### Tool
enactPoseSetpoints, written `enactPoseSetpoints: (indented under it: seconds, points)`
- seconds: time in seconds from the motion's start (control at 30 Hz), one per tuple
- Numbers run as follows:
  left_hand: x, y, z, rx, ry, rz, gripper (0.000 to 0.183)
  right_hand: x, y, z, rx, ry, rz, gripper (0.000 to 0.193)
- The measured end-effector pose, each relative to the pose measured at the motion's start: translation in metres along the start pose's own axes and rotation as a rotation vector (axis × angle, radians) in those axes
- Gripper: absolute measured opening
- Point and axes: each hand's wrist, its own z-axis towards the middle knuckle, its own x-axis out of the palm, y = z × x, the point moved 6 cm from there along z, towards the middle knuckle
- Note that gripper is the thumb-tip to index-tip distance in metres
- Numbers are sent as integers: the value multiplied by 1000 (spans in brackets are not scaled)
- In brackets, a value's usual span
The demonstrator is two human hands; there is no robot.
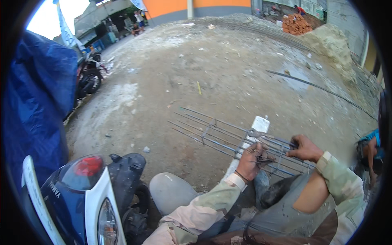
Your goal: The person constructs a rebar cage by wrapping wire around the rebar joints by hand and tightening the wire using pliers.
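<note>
A long cage of steel reinforcing bars lies across in front of me, with square stirrups around its bars. It rests on a white beam. My right hand is closed around the handles of metal pincers, whose rounded head lies at the cage's top bars. My left hand is closed beside the bars, fingers pinched on short dark tie wires. How many wires there are is hidden by the fingers. My bent knees lie just below the cage.
A parked motorbike stands close at my left, with a blue tarp behind it. At the right edge a person in blue bends low. A long dark rod lies on the dirt ground. Orange bricks are piled far right.
</note>
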Motion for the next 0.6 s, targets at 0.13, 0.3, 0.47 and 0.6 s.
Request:
enactPoseSetpoints:
  seconds: [0.13, 0.3, 0.47, 0.6]
  points:
    - [-7, -8, 2, 22, -139, 47, 30, 17, -7, -9, 143, 199, 360, 22]
    - [8, -49, 2, 239, -65, 408, 31, 3, -26, -8, 167, 150, 20, 38]
    - [18, -93, -3, 359, -102, 422, 22, -33, -63, -19, 109, -3, 95, 41]
    - [14, -104, -8, 359, -175, 280, 23, -62, -126, -42, 303, -99, 458, 40]
